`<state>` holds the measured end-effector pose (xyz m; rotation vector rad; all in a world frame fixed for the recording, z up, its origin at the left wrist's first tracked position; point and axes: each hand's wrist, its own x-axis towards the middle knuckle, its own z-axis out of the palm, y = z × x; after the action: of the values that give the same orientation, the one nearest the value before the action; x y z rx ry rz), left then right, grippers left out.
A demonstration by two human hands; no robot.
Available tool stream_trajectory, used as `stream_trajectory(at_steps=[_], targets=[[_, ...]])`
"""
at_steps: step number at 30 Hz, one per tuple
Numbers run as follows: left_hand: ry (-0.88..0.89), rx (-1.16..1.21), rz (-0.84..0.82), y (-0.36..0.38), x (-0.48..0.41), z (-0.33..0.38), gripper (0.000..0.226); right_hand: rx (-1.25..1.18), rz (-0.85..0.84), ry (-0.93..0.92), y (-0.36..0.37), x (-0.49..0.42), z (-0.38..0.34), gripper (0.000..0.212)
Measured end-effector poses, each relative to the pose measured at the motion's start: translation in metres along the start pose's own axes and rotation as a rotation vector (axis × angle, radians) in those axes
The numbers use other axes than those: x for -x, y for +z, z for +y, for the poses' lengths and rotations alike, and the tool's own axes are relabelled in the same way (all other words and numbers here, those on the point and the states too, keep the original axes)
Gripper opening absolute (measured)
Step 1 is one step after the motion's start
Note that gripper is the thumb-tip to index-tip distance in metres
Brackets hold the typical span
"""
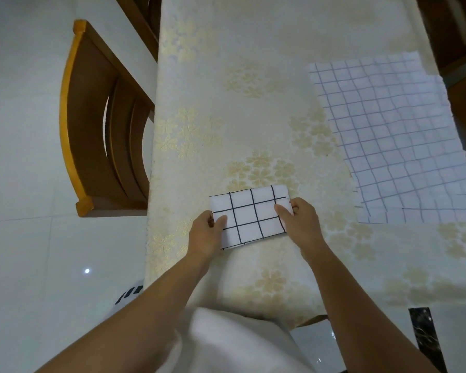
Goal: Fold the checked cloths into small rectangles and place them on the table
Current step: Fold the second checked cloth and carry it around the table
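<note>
Head view, single camera. The folded white black-checked cloth (249, 216) is a small rectangle, slightly tilted, over the near part of the table with the cream gold-flowered cover (253, 103). It sits just below frame centre, directly between the two hands. I can't tell whether it lies flat on the cover or is lifted off it.

The left hand (207, 232) is at the cloth's 9 o'clock edge, pinching it with the thumb on top and the fingers tucked under. The right hand (300, 224) is at the 3 o'clock edge, also pinching: thumb laid on the top face, fingers curled round the far right corner. Both forearms come in from 6 o'clock.

The pile of flat white thin-lined checked cloths (393, 141) lies unfolded at 2 o'clock from the folded one, well apart from it and near the table's right edge, with layers offset.

The brown wooden chair with the curved slatted back (97, 125) stands at 10 o'clock, beside the table's left edge on the glossy white tiled floor (19, 157). The white garment (226, 343) is at 6 o'clock, between the forearms.
</note>
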<state>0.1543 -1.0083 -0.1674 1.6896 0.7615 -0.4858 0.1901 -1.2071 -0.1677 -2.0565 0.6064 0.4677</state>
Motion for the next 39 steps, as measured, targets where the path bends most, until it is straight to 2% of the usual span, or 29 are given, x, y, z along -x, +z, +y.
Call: stream_trajectory(at_steps=[2,4,7,9,13,17,20,25,26,29,30,32,35,39], targets=[[0.066,0.001,-0.047,-0.01,0.0,0.007,0.029,-0.184,0.031,0.038,-0.001,0.009,-0.005,0.016],[0.116,0.003,-0.089,-0.02,0.0,0.015,0.031,-0.353,0.027,0.1,-0.004,0.02,-0.013,0.018],[0.166,0.009,-0.13,-0.035,0.005,0.025,0.028,-0.623,-0.133,0.149,-0.01,0.039,-0.023,0.024],[0.203,0.014,-0.156,-0.045,0.009,0.03,0.025,-0.675,-0.204,0.146,-0.011,0.051,-0.028,0.023],[0.265,0.03,-0.18,-0.06,0.021,0.037,0.025,-0.62,-0.113,0.126,-0.002,0.065,-0.033,0.016],[0.265,0.054,-0.213,-0.07,0.03,0.037,0.047,-0.524,-0.04,0.068,0.008,0.077,-0.033,0.013],[0.263,0.034,-0.162,-0.074,0.035,0.034,0.033,-0.512,-0.044,0.048,0.016,0.085,-0.033,0.014],[0.322,-0.042,-0.041,-0.079,0.045,0.024,0.032,-0.436,-0.04,-0.039,0.03,0.096,-0.032,0.014],[0.333,-0.047,-0.02,-0.081,0.046,0.022,0.033,-0.425,-0.038,-0.054,0.033,0.098,-0.032,0.018],[0.346,-0.057,0.036,-0.085,0.052,0.015,0.034,-0.405,-0.037,-0.056,0.043,0.102,-0.031,0.049],[0.344,-0.06,0.052,-0.087,0.054,0.012,0.034,-0.402,-0.036,-0.065,0.044,0.105,-0.032,0.047],[0.338,-0.064,0.078,-0.091,0.06,0.007,0.033,-0.372,-0.024,-0.126,0.048,0.107,-0.032,0.011],[0.319,-0.051,0.11,-0.099,0.066,-0.002,0.031,-0.296,-0.001,-0.206,0.056,0.113,-0.035,0.036],[0.291,0.002,0.16,-0.113,0.075,-0.006,0.027,-0.197,0.025,-0.275,0.07,0.125,-0.047,0.038]])
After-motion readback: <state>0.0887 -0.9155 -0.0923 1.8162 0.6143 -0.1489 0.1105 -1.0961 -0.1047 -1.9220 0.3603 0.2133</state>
